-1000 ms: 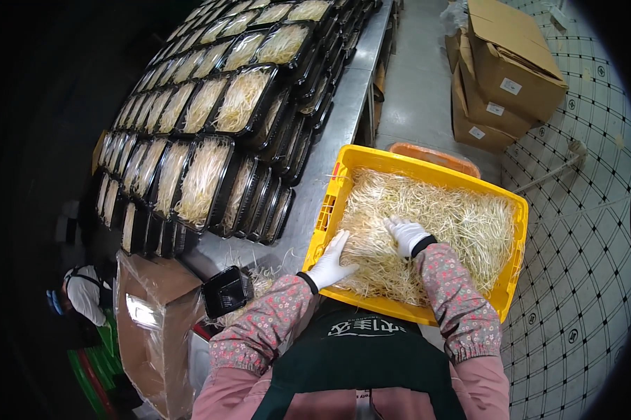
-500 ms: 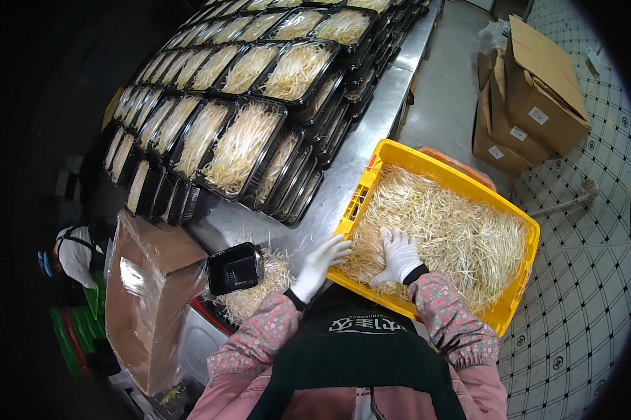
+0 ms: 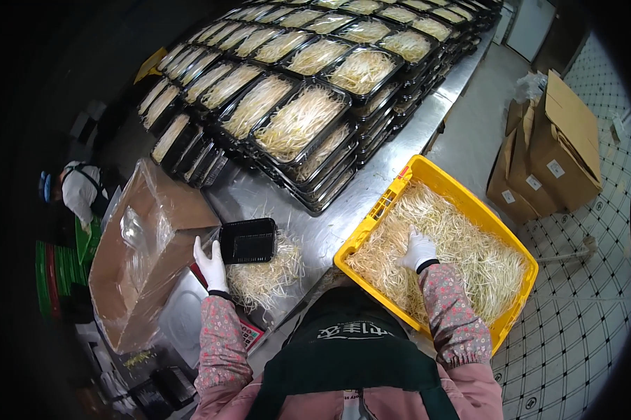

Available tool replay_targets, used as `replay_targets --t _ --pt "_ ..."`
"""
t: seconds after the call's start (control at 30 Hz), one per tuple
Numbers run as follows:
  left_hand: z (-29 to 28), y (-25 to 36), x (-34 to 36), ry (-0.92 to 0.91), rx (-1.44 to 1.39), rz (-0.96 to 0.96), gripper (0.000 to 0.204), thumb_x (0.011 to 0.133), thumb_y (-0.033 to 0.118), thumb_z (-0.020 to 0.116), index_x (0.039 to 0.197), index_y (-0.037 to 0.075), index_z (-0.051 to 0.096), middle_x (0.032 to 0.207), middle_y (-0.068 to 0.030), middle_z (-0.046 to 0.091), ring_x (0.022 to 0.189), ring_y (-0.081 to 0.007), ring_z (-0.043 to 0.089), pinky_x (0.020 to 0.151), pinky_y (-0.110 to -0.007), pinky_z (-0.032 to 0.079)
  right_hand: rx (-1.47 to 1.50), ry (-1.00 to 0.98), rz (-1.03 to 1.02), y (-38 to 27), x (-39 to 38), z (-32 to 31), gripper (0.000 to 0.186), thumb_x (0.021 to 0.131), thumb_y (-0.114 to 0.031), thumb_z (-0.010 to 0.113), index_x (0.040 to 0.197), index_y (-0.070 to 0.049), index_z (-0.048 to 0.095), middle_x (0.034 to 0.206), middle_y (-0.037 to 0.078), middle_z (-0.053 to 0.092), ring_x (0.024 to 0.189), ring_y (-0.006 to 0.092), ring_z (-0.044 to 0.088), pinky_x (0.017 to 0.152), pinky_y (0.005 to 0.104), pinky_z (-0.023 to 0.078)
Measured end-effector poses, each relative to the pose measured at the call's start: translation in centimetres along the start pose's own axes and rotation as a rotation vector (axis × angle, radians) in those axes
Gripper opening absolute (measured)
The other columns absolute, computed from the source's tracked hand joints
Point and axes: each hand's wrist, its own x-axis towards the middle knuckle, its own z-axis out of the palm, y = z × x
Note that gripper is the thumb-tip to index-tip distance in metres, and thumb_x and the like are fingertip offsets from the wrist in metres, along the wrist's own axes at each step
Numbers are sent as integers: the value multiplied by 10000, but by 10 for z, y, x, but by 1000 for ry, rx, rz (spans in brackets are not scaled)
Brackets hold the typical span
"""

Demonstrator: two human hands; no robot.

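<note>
White-gloved left hand (image 3: 211, 266) spread beside black rectangular plastic tray (image 3: 254, 241), likely placed for easy reach — white-gloved right hand (image 3: 419, 250) apart, on pale stringy sprouts (image 3: 469, 259); its grip unclear.

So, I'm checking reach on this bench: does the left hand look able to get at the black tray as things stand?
Very likely yes: the left hand is open right beside the black tray, with nothing visible between them. Whether they already touch, I can't tell.
</note>
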Motion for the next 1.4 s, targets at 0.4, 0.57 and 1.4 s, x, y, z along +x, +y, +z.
replay_targets --t 0.4,0.57,1.4 --pt "43 -48 -11 134 -694 -689 113 818 102 666 916 55 633 832 -18 640 733 -155 595 685 -294 489 554 -235 61 28 -14 -53 988 558 -311 814 1398 17 410 1011 220 682 935 331 671 848 384 528" --pt "44 29 -33 267 -903 -479 168 832 30 634 993 30 587 1021 -77 637 956 -171 589 874 -318 460 347 -145 20 11 -13 -107 1047 562 -299 826 1448 -18 345 1084 200 654 987 321 650 869 379 518" --pt "-242 -116 -86 195 284 269 732 868 232 619 1447 -51 271 1453 -280 353 1368 -425 317 1118 -448 288 270 2 -1474 -577 -109 -116 626 690 -345 711 1209 -41 539 1047 174 618 994 335 587 854 434 468"
